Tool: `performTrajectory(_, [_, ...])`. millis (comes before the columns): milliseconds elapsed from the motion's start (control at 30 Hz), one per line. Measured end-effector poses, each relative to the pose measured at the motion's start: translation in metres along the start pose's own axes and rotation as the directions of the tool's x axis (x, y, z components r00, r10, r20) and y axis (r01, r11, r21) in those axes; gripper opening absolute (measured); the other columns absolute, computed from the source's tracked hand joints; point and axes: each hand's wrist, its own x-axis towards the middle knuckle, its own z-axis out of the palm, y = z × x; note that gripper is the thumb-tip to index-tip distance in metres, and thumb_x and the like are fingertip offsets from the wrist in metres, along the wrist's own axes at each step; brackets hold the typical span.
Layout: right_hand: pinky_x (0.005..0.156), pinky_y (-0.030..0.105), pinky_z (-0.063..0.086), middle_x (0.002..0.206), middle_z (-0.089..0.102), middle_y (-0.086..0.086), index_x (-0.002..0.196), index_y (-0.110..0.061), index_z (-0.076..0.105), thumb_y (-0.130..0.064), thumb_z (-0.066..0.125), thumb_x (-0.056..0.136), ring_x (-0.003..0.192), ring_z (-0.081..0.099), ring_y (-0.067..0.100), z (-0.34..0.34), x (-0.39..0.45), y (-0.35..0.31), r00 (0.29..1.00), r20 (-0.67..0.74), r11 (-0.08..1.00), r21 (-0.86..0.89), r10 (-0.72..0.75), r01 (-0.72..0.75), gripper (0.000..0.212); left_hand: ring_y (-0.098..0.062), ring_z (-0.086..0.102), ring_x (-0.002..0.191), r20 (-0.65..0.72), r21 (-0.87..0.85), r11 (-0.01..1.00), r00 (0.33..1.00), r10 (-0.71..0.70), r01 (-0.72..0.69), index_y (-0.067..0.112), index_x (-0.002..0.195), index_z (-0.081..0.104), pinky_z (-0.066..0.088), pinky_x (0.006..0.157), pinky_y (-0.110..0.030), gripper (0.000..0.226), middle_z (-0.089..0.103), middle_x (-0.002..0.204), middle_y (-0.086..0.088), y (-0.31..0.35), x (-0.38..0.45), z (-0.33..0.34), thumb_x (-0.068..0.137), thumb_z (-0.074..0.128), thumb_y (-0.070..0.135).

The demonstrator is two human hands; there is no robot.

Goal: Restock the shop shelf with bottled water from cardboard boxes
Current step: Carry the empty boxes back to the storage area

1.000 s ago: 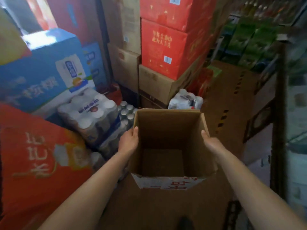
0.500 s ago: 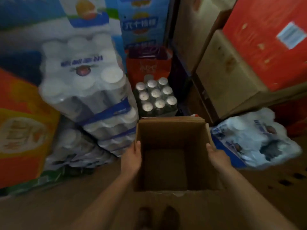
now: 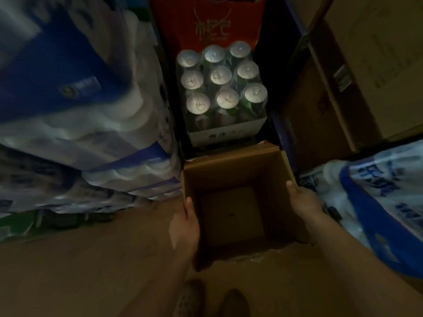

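Note:
An open, empty brown cardboard box hangs low in front of me, above the floor. My left hand grips its left wall, thumb over the rim. My right hand grips the right wall the same way. Shrink-wrapped packs of bottled water are stacked at the left, blurred, and another wrapped pack lies at the right. The shop shelf is out of view.
Just beyond the box stands a tray of several silver-topped cans with a red carton behind it. Brown cartons are stacked at the upper right. Flattened cardboard covers the floor, and my shoes show at the bottom.
The view has tilted down and closer to the floor. The box has come down with both hands still on its walls, near the tray of cans.

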Motion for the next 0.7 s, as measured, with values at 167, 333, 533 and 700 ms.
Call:
performTrajectory(167, [0.098, 0.043, 0.041, 0.129, 0.055, 0.022, 0.127, -0.002, 0.056, -0.050, 0.030, 0.100, 0.119, 0.051, 0.039, 0.011, 0.032, -0.011, 0.999, -0.023, 0.994, 0.100, -0.036, 0.038, 0.061, -0.017, 0.060, 0.084, -0.044, 0.013, 0.998, 0.998, 0.055, -0.054, 0.019, 0.115, 0.058, 0.047, 0.076, -0.032, 0.052, 0.063, 0.094, 0.000, -0.005, 0.029, 0.022, 0.098, 0.021, 0.052])
performTrajectory(333, [0.097, 0.046, 0.045, 0.123, 0.058, 0.023, 0.122, -0.003, 0.057, -0.052, 0.030, 0.099, 0.111, 0.055, 0.039, 0.021, 0.059, -0.028, 0.996, -0.069, 0.986, 0.150, -0.061, 0.071, 0.061, -0.027, 0.060, 0.103, -0.117, 0.026, 0.994, 0.988, 0.104, -0.102, 0.017, 0.121, 0.055, 0.037, 0.076, -0.028, 0.047, 0.059, 0.099, 0.000, 0.008, 0.064, 0.033, 0.101, 0.023, 0.046])
performTrajectory(533, [0.097, 0.041, 0.042, 0.136, 0.050, 0.022, 0.138, -0.002, 0.043, -0.049, 0.040, 0.098, 0.123, 0.048, 0.039, 0.020, 0.054, -0.034, 0.987, -0.139, 0.987, 0.129, -0.076, 0.094, 0.061, -0.006, 0.050, 0.075, -0.065, -0.003, 0.997, 0.995, 0.079, -0.080, 0.013, 0.114, 0.054, 0.035, 0.060, -0.022, 0.039, 0.049, 0.078, 0.011, 0.012, 0.070, 0.030, 0.102, 0.029, 0.041])
performTrajectory(700, [0.094, 0.041, 0.045, 0.131, 0.055, 0.019, 0.140, -0.007, 0.040, -0.040, 0.052, 0.096, 0.119, 0.052, 0.037, -0.011, 0.005, -0.048, 0.924, -0.242, 0.948, 0.041, -0.296, 0.314, 0.056, -0.027, 0.055, 0.109, 0.080, -0.058, 0.994, 0.993, -0.085, 0.090, 0.007, 0.124, 0.049, 0.040, 0.084, -0.031, 0.040, 0.057, 0.112, -0.008, 0.027, 0.049, 0.005, 0.100, 0.039, 0.038])
